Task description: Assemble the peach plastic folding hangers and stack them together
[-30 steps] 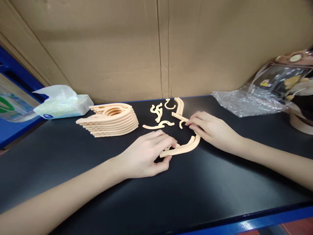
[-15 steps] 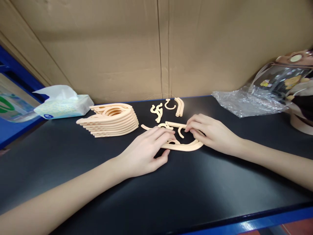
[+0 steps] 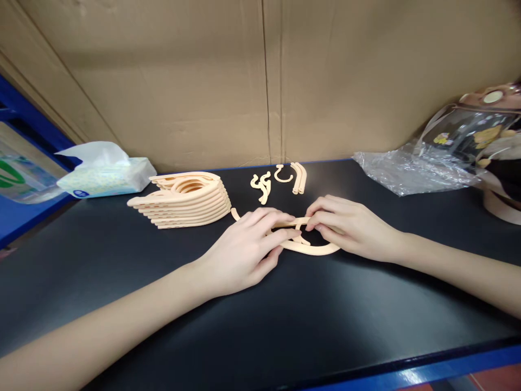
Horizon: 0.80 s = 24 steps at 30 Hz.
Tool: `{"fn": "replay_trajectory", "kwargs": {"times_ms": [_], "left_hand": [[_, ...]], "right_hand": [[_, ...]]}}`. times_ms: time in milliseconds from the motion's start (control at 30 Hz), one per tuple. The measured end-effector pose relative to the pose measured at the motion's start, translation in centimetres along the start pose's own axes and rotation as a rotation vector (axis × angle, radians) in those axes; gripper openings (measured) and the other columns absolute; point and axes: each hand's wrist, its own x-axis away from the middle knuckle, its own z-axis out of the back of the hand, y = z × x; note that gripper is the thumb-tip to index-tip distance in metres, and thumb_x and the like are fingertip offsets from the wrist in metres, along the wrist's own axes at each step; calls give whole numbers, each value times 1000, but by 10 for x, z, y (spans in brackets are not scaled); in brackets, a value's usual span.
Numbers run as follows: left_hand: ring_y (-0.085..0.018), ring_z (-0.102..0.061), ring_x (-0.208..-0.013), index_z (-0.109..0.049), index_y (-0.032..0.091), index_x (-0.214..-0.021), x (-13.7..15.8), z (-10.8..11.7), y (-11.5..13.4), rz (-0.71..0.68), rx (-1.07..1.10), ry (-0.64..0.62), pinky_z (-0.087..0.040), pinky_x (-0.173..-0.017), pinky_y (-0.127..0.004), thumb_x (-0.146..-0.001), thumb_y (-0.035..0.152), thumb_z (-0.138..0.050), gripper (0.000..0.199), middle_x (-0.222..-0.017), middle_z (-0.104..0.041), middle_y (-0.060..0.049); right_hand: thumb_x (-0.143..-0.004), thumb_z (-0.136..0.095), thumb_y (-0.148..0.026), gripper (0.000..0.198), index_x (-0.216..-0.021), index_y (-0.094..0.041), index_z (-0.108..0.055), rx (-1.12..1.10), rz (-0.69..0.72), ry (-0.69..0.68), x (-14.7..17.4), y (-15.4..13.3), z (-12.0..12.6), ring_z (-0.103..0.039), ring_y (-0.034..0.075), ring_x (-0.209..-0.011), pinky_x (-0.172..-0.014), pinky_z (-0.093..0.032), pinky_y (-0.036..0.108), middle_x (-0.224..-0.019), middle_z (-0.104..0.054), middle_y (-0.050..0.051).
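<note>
A peach plastic folding clothes hanger (image 3: 311, 250) lies on the black table between my two hands. My left hand (image 3: 248, 250) is closed on its left part, with the thumb along the near edge and the fingers over the top. My right hand (image 3: 352, 228) pinches the right end of its far bar. Part of the hook shows inside the loop; the left end is mostly under my fingers. A curved peach tip (image 3: 235, 214) sticks out beyond my left hand, and I cannot tell whether it joins the hanger.
A stack of folded hangers (image 3: 191, 201) stands to the left, beside a tissue pack (image 3: 108, 176). Farther back lie loose hooks (image 3: 284, 175), small jointed pieces (image 3: 264, 190) and curved arms (image 3: 300, 178). Clear plastic wrap (image 3: 411, 168) and a transparent bag (image 3: 459, 133) are at right. Cardboard (image 3: 183, 81) rises behind.
The hanger's far bar has come nearer to me, towards its curved near side. My left fingers now reach over that bar, and my right hand has shifted slightly nearer with it.
</note>
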Motion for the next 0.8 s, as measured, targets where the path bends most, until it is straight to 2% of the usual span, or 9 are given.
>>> {"fn": "replay_trajectory", "kwargs": {"times_ms": [167, 600, 800], "left_hand": [[-23, -40, -127, -58, 22, -122, 0, -1, -1, -3, -5, -29, -38, -105, -41, -92, 15, -44, 34, -133, -52, -8], [-24, -37, -131, -59, 19, -118, 0, 0, 0, -32, 25, -68, -35, -108, -41, -89, 14, -45, 33, -138, -50, -7], [-27, -32, -134, -55, 20, -126, 1, -1, -3, -49, -15, -73, -35, -108, -45, -92, 16, -44, 36, -140, -46, -10]], "right_hand": [[-95, -39, -18, 23, -92, -21, -62, 8, -19, 4, -1, -1, 0, -55, 18, -85, -77, -46, 35, -100, -61, 6], [-95, -36, -16, 21, -93, -21, -56, -80, -57, -27, -1, -1, 0, -55, 18, -87, -78, -44, 33, -97, -61, 5], [-91, -42, -16, 11, -96, -20, -50, -87, -109, -15, -1, -3, 1, -53, 16, -76, -70, -42, 30, -86, -58, 2]]}}
